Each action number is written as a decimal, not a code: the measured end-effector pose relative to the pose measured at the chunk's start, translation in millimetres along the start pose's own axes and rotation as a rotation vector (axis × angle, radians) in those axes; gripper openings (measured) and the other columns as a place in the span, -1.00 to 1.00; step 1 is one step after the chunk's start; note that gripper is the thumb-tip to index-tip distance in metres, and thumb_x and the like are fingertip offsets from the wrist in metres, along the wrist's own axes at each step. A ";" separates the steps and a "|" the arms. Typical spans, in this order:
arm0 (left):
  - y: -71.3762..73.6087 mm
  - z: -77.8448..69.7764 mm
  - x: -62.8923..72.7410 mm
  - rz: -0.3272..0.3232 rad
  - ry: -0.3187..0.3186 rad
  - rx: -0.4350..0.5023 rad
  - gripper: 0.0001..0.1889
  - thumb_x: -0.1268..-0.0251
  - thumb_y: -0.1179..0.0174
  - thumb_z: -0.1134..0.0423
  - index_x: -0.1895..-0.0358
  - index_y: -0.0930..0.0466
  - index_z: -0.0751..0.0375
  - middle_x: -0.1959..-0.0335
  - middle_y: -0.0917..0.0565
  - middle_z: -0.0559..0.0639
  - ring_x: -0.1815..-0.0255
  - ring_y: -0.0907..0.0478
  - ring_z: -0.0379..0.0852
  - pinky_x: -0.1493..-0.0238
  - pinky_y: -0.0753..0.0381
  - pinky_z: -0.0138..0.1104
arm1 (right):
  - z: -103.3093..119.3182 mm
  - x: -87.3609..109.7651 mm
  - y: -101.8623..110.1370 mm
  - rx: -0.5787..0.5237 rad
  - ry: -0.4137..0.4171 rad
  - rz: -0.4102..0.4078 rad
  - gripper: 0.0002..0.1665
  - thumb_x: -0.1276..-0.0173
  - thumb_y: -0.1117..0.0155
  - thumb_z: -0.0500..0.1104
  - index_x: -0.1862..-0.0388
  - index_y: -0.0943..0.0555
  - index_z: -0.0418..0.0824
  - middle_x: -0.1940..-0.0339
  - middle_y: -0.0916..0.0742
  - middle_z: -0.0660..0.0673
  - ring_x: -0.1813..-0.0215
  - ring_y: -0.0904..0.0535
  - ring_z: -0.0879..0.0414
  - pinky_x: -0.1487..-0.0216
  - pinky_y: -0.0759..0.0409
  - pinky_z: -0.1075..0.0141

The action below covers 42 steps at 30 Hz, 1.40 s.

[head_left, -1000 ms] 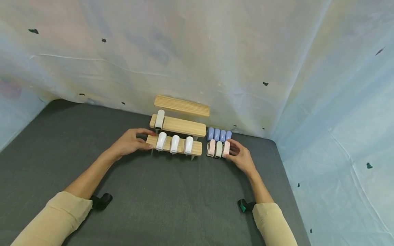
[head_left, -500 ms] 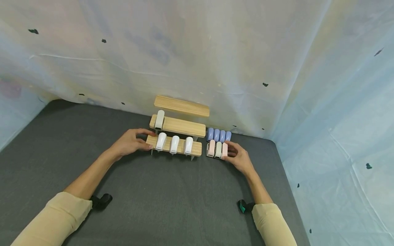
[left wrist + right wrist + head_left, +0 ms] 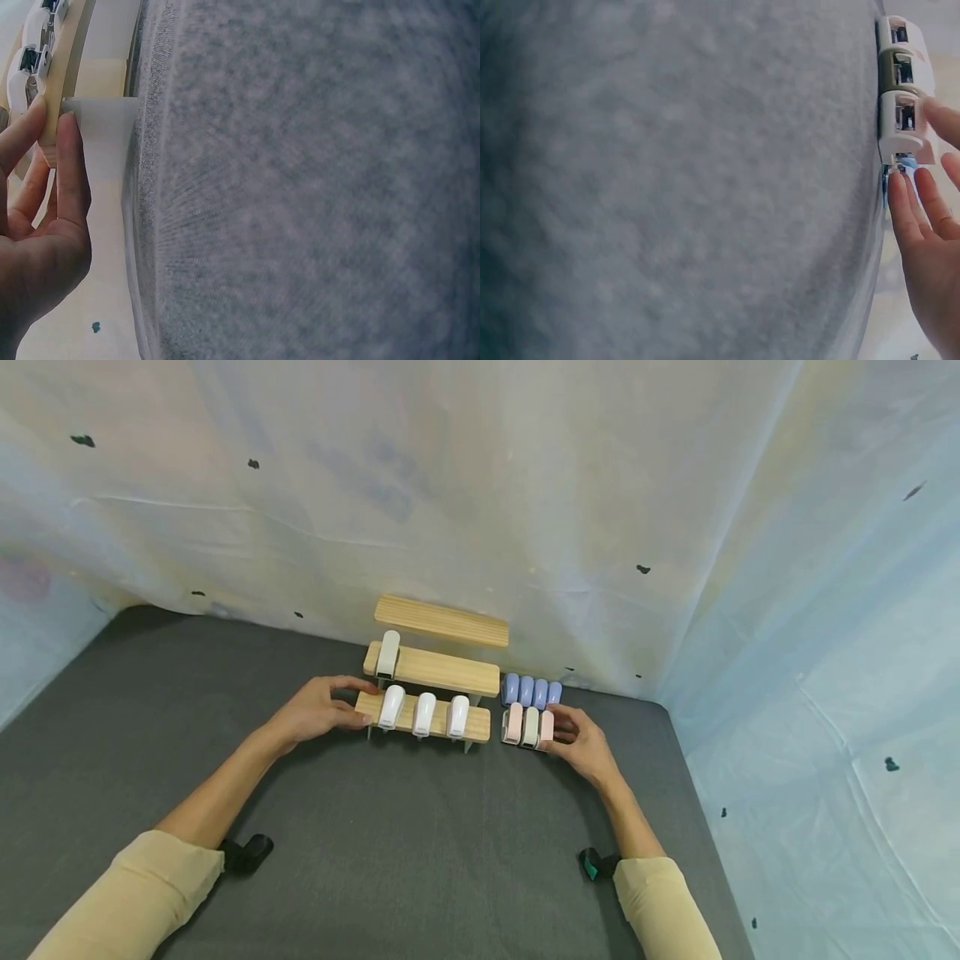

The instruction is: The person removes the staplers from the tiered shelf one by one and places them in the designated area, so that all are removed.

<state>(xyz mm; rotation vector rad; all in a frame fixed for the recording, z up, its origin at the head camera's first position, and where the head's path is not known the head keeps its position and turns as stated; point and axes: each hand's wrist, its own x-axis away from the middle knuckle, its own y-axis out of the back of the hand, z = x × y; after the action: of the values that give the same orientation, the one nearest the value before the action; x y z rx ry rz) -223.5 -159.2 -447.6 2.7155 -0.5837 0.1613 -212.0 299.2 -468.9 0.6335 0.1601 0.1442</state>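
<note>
At the left end of the lowest wooden shelf (image 3: 480,723), my left hand (image 3: 317,712) pinches the board between thumb and fingers; the left wrist view shows fingers (image 3: 72,161) against the board's end. Three white staplers (image 3: 423,715) stand in a row on that shelf. My right hand (image 3: 587,747) holds the rightmost pink stapler (image 3: 547,727) between thumb and fingers, partly covering it. Beside it, a cream-grey stapler (image 3: 530,727) and another pink stapler (image 3: 513,723) stand in line. The right wrist view shows the held pink stapler (image 3: 901,120) with its metal front.
A grey stapler (image 3: 388,653) sits at the left of the middle shelf (image 3: 453,672). Above is the top shelf (image 3: 442,620). Several blue-purple staplers (image 3: 527,691) stand behind the pink and cream row. Grey cloth (image 3: 405,843) covers the table, with a draped curtain (image 3: 465,485) behind.
My right hand has shifted slightly left with the rightmost pink stapler, narrowing the gap to the cream-grey one. My left hand has stayed on the shelf end.
</note>
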 end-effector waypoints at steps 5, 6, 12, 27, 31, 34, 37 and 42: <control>-1.4 0.6 -0.1 0.002 0.012 0.010 -0.32 -0.22 -0.42 0.17 -0.39 -0.41 0.22 -0.11 -0.61 0.33 0.05 -0.68 0.04 -0.06 -0.53 0.00 | 1.9 1.1 5.6 0.017 0.050 -0.040 -0.22 -0.09 -0.55 -0.40 -0.33 -0.49 -0.31 -0.20 -0.56 -0.29 -0.21 -0.54 -0.20 -0.09 -0.58 0.01; -1.6 0.9 -0.2 0.003 0.011 0.010 -0.32 -0.22 -0.42 0.17 -0.39 -0.40 0.23 -0.12 -0.60 0.33 0.05 -0.68 0.04 -0.05 -0.53 0.00 | 2.6 1.1 6.6 0.018 0.062 -0.045 -0.23 -0.09 -0.55 -0.40 -0.32 -0.50 -0.32 -0.21 -0.57 -0.28 -0.23 -0.53 -0.20 -0.09 -0.57 -0.01; -3.0 2.0 -0.7 0.007 0.005 0.002 -0.33 -0.24 -0.41 0.16 -0.39 -0.40 0.22 -0.17 -0.57 0.33 0.03 -0.68 0.05 -0.05 -0.54 0.02 | 9.2 0.6 9.5 -0.021 0.113 -0.088 -0.30 -0.13 -0.51 -0.42 -0.28 -0.51 -0.36 -0.19 -0.63 -0.35 -0.19 -0.54 -0.25 -0.11 -0.52 -0.10; -6.3 1.4 -2.0 0.026 -0.004 0.015 -0.35 -0.24 -0.41 0.17 -0.37 -0.42 0.25 -0.01 -0.68 0.29 0.10 -0.71 0.03 -0.02 -0.58 -0.04 | 55.8 -6.9 -0.5 -0.081 0.220 -0.062 -0.36 -0.22 -0.42 -0.43 -0.30 -0.54 -0.19 -0.17 -0.61 -0.37 -0.17 -0.52 -0.36 -0.08 -0.48 -0.25; -2.7 1.4 -2.9 0.037 -0.007 0.015 -0.36 -0.24 -0.41 0.18 -0.36 -0.43 0.26 -0.03 -0.66 0.31 0.09 -0.71 0.05 -0.04 -0.58 -0.01 | 70.1 -11.9 -5.5 -0.104 0.269 -0.046 -0.37 -0.26 -0.41 -0.39 -0.32 -0.52 -0.19 -0.16 -0.63 -0.31 -0.15 -0.54 -0.32 -0.07 -0.48 -0.25; -1.1 2.3 -4.9 0.040 -0.005 0.015 -0.36 -0.22 -0.42 0.18 -0.35 -0.43 0.25 0.01 -0.69 0.28 0.10 -0.71 0.04 -0.02 -0.59 -0.03 | 97.5 -12.9 -5.5 -0.101 0.269 -0.028 -0.39 -0.28 -0.40 -0.37 -0.32 -0.51 -0.25 -0.16 -0.64 -0.28 -0.14 -0.56 -0.27 -0.11 -0.51 -0.14; 0.3 2.5 -6.5 0.042 -0.001 0.007 -0.35 -0.22 -0.42 0.17 -0.36 -0.42 0.22 0.09 -0.72 0.22 0.10 -0.71 0.05 0.00 -0.59 -0.04 | 123.7 -15.3 -5.9 -0.108 0.293 -0.001 -0.40 -0.27 -0.39 -0.42 -0.31 -0.49 -0.36 -0.17 -0.63 -0.32 -0.13 -0.56 -0.31 -0.11 -0.54 -0.07; 3.2 -0.5 -4.0 0.044 -0.001 -0.006 -0.33 -0.22 -0.42 0.14 -0.37 -0.40 0.22 0.12 -0.74 0.19 0.08 -0.71 0.08 -0.03 -0.58 0.00 | 148.9 -25.4 -13.4 -0.141 0.333 0.053 -0.40 -0.27 -0.36 -0.45 -0.30 -0.47 -0.44 -0.16 -0.60 -0.43 -0.13 -0.53 -0.41 -0.09 -0.51 -0.16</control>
<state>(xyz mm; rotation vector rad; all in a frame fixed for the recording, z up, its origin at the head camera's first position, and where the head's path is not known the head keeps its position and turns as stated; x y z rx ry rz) -228.5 -160.2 -446.8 2.6980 -0.6431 0.1691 -207.0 198.1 -356.0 0.4697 0.4506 0.3091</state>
